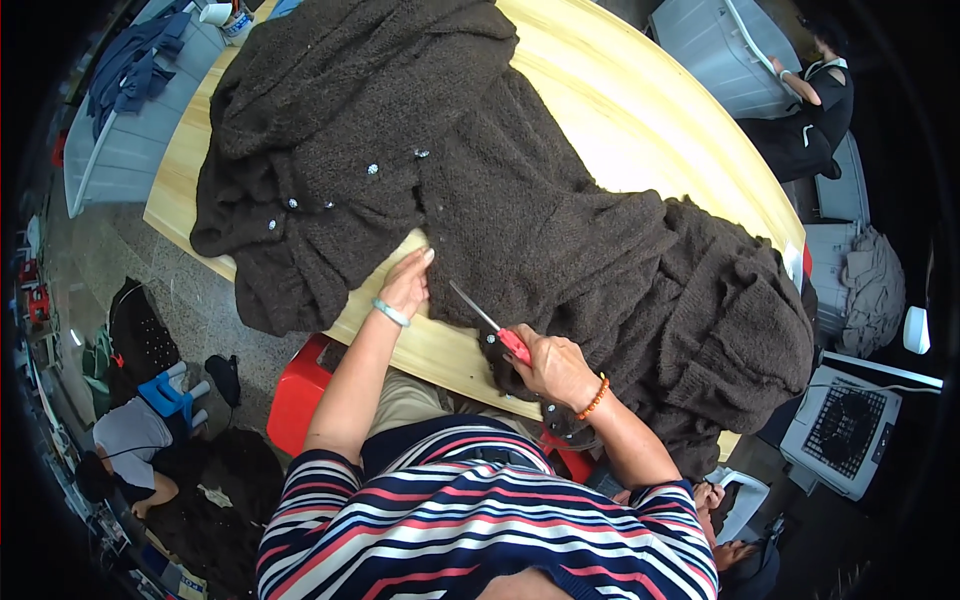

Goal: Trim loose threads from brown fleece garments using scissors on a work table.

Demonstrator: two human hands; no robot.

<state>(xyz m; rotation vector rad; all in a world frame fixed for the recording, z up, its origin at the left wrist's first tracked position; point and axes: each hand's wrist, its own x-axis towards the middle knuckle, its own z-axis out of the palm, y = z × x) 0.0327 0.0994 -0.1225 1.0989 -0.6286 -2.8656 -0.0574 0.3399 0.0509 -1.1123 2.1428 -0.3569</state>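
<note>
A dark brown knit cardigan (520, 190) with sparkly round buttons (373, 169) lies bunched and spread over a pale wood-grain table (650, 110). At a gap between its front edges is my left hand (405, 286), its fingers closed at the edge of the knit; the fingertips are only partly visible. My right hand (560, 372) is wrapped round the red handle of scissors (514, 345). Their slim metal blades point up and left over the cardigan, toward my left hand. More buttons show beside and below my right hand, along the near edge of the knit.
Red stools (300, 390) stand below the table's near edge. Grey bins (725, 55) stand beyond it, one with a person (820, 100) at it. A white cup (216, 14) is at the far left corner. A fan-like appliance (840, 432) stands at right. Another person (135, 445) sits lower left.
</note>
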